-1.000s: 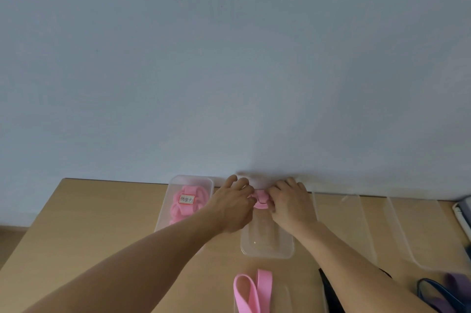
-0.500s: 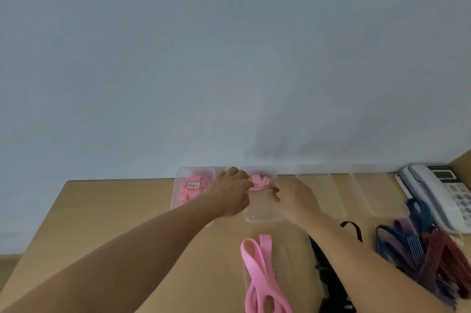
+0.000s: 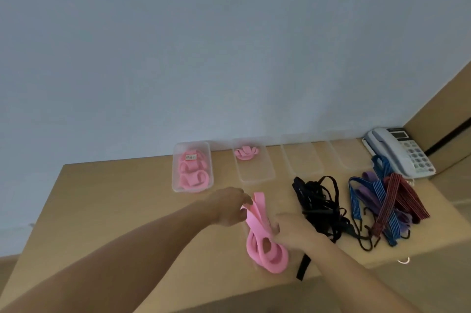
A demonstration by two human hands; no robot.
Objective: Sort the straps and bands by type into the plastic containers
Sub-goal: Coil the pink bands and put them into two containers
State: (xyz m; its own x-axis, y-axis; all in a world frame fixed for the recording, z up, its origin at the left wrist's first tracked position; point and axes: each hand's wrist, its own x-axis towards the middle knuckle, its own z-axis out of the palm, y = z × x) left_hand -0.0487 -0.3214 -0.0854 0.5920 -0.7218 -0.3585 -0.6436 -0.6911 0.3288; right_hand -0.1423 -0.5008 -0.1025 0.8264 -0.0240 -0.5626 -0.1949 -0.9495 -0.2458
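Both hands have left the second box (image 3: pixel 255 173), where a rolled pink band (image 3: pixel 246 153) now lies at the far end, and have dropped to the loose pink bands (image 3: pixel 265 246) just in front of that box. The left hand (image 3: pixel 229 207) pinches their upper end. The right hand (image 3: pixel 293 231) curls its fingers against their middle, but I cannot tell whether it holds them.

Left hand (image 3: pixel 228 207) pinches the pink bands (image 3: pixel 262 236), fingertips hidden behind them. Right hand (image 3: pixel 293 232): fingers (image 3: pixel 276 227) blurred against the bands, can't tell grip from touch. Both my forearms cut off at the bottom edge. Label (image 3: pixel 191 157) in the container (image 3: pixel 175 175) beyond my left hand is too small to read. 2 clear containers (image 3: pixel 286 162) beyond my right hand: rims washed out.
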